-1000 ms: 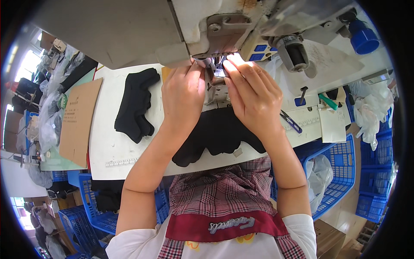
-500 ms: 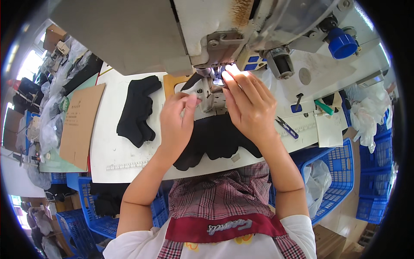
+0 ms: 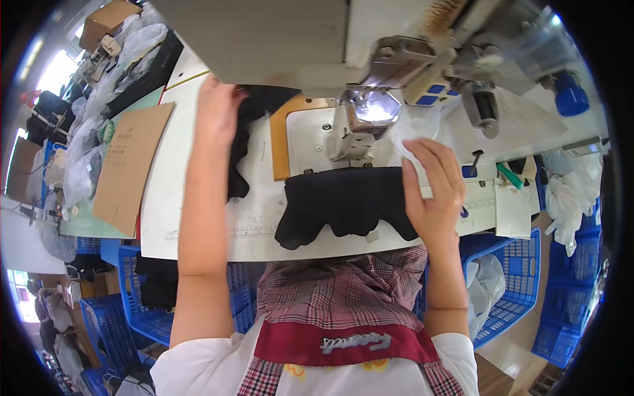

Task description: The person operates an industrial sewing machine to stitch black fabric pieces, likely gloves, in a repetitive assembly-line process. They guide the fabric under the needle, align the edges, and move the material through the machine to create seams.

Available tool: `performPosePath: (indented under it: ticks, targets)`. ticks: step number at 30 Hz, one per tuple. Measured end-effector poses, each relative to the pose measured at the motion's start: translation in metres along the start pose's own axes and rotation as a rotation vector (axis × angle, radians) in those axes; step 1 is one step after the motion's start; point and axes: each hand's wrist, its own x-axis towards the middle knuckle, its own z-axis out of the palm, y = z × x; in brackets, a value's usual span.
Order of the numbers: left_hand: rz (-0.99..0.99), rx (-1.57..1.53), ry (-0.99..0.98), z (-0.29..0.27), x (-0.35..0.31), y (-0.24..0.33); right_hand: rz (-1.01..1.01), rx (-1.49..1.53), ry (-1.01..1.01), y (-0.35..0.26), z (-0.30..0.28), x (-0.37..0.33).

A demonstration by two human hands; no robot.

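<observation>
My left hand (image 3: 220,109) reaches far forward on the left, somewhat blurred, its fingers closed on the edge of a black fabric piece (image 3: 269,99). That piece stretches right, partly behind the sewing machine's grey housing. Below it lies another black fabric stack (image 3: 238,165), largely hidden by my left forearm. My right hand (image 3: 437,191) is open, fingers apart, beside the right end of a scalloped black fabric piece (image 3: 347,198) lying flat at the table's front. Ahead of this piece, the lit needle area of the sewing machine (image 3: 373,109) has no hand at it.
A cardboard sheet (image 3: 134,168) lies on the left. At right are a green-handled tool (image 3: 510,175) and snips mostly hidden behind my right hand. Blue plastic baskets (image 3: 518,277) stand below the table edge. The machine housing (image 3: 264,39) overhangs the far side.
My left hand has moved from beside the needle to the far left, onto black fabric. My right hand has drawn back from the needle, to the right. The head view has shifted.
</observation>
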Motion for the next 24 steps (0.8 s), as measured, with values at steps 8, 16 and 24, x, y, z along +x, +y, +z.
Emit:
performPosePath:
  ticks: [8,16,24]
  targets:
    - [0.055,1.063,-0.111,-0.148,-0.011,-0.028,0.162,-0.179,-0.326,0.008,-0.012,-0.04]
    - [0.706,1.256,0.027,-0.048,-0.082,-0.003,0.25,-0.127,-0.324,0.01,-0.009,-0.042]
    - [0.58,0.848,-0.599,0.077,-0.142,0.02,0.531,0.59,-0.291,-0.015,-0.024,0.002]
